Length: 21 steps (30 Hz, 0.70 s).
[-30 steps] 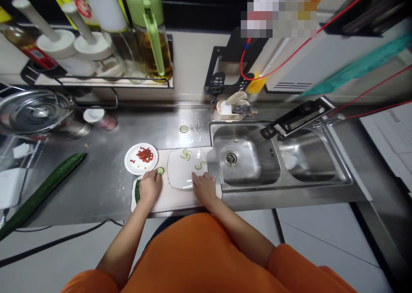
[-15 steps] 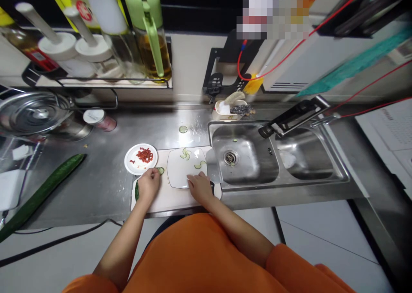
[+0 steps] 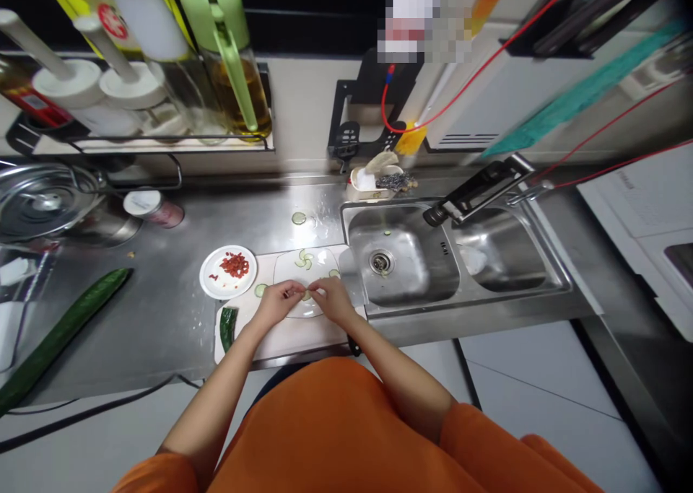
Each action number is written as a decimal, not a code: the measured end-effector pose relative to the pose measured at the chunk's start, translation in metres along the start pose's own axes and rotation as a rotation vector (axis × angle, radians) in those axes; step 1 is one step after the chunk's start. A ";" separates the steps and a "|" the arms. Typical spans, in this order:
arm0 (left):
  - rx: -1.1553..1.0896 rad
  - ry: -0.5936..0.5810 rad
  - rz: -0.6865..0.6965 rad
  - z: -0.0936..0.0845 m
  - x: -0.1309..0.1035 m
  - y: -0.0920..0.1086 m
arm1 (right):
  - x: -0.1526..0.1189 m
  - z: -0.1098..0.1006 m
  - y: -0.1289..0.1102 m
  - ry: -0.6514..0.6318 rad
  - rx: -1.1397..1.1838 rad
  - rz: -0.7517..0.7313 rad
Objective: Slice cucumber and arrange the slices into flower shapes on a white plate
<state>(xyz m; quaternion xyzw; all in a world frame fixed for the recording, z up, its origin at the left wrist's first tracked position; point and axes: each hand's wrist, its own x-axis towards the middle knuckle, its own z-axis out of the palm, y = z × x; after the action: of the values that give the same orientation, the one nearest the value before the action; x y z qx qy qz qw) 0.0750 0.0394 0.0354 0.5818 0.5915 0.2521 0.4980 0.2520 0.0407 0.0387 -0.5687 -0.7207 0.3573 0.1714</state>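
Over the near part of the clear square plate (image 3: 281, 269), a cucumber slice (image 3: 307, 295) is pinched at its two sides. My left hand (image 3: 279, 302) grips one side, its fingertips closed. On the other side are the closed fingertips of my right hand (image 3: 333, 299). Curved cucumber slices (image 3: 304, 260) lie on the plate in a pinwheel, and another curved slice (image 3: 334, 273) sits near its right edge. Beneath is a pale cutting board (image 3: 276, 343), bearing a round slice (image 3: 260, 290) and a dark green cucumber chunk (image 3: 227, 325). A knife (image 3: 354, 280) lies at the board's right end.
A white plate (image 3: 207, 284) of chopped red pieces stands left of the board. Farther left are a whole cucumber (image 3: 70, 334), a lidded jar (image 3: 162, 211) and a steel pot (image 3: 102, 215). The double sink (image 3: 411, 291) with its faucet (image 3: 471, 197) lies right.
My left hand has moved right from the round slices at the board's left to above the clear plate, with a slice. My right hand has met it there. The view has shifted slightly.
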 end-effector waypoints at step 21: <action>-0.704 -0.182 -0.692 0.048 0.026 0.010 | -0.033 -0.019 0.036 0.152 0.116 0.117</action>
<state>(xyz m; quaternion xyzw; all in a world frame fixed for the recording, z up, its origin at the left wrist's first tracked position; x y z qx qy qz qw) 0.1257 0.0520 0.0183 0.1678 0.5831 0.2047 0.7681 0.2990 0.0195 0.0318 -0.6245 -0.6493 0.3636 0.2373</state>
